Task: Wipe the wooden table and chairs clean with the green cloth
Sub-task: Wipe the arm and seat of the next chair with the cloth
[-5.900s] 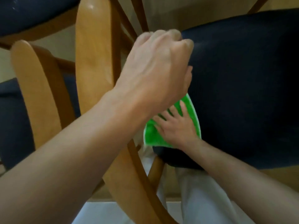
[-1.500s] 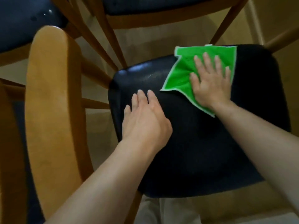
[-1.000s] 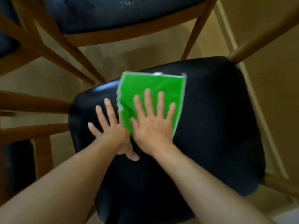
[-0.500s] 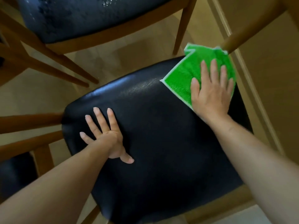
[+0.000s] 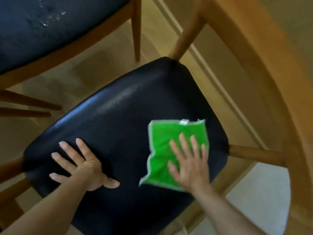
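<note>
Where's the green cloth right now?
In the head view, the green cloth lies flat on the right half of the black chair seat, pressed under the right hand; the left hand rests on the seat's left side.

Right hand (image 5: 189, 165) flat on green cloth (image 5: 167, 150) (motion-blurred), pressed to black chair seat (image 5: 128, 106); left hand (image 5: 83, 165) splayed beside it.

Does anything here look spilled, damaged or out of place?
One thing: the other chair's dark seat, at top left, has small pale specks, either droplets or scuffs; I cannot tell which. Otherwise nothing stands out. The green cloth lies rumpled under the flat right hand, and the left hand rests on the near seat.
</note>
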Motion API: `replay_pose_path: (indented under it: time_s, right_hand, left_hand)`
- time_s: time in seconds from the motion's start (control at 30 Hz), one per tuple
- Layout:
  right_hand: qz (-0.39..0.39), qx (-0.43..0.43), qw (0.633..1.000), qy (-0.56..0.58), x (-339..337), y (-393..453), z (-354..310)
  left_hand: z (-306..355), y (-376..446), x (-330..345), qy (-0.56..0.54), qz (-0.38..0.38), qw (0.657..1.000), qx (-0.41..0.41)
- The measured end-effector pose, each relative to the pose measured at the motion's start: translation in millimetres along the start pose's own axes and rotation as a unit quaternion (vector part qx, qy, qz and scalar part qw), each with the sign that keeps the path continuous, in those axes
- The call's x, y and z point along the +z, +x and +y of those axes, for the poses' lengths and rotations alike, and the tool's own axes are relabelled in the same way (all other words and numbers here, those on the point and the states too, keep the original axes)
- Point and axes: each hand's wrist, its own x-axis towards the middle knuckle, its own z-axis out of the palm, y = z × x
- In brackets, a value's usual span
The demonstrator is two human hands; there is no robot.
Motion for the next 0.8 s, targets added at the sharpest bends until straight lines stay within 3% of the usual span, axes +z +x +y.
replay_pose_path:
  time_s: [0.13,0.2,0.27,0.4,0.5,0.57,0.63,0.7,0.77,0.8]
  right_hand:
    - [0.048,0.243,0.966,0.078,-14,48,43]
    - [0.08,0.356,0.924,0.116,-10,41,23]
    - [0.055,0.442,0.883,0.149,-3,12,-21]
    - [-0.076,0.374,0.909,0.167,2,-60,-120]
    - [-0.109,0.323,0.925,0.169,8,-75,-149]
    - [-0.097,0.34,0.905,0.236,2,-77,-148]
    - [-0.001,0.362,0.858,0.364,-20,-75,-141]
    - [0.045,0.341,0.811,0.474,-47,-72,-124]
    - [-0.003,0.287,0.794,0.536,-69,-74,-104]
    - [-0.046,0.261,0.785,0.56,-78,-77,-97]
  left_hand:
    - [3,-7,-5,-0.004,0.0,1.0,0.011]
    - [3,-12,-8,-0.009,-0.006,1.0,0.029]
    - [4,-16,-9,-0.008,-0.006,0.999,0.038]
    - [0,-15,-8,-0.013,0.012,0.998,0.058]
    - [-2,-16,-5,-0.025,0.052,0.996,0.074]
    - [-5,-20,-1,-0.034,0.077,0.993,0.084]
    - [-9,-24,4,-0.044,0.108,0.988,0.102]
    - [-9,-30,6,-0.074,0.141,0.979,0.131]
    - [-7,-42,9,-0.13,0.136,0.963,0.194]
    - [-6,-52,11,-0.186,0.098,0.947,0.244]
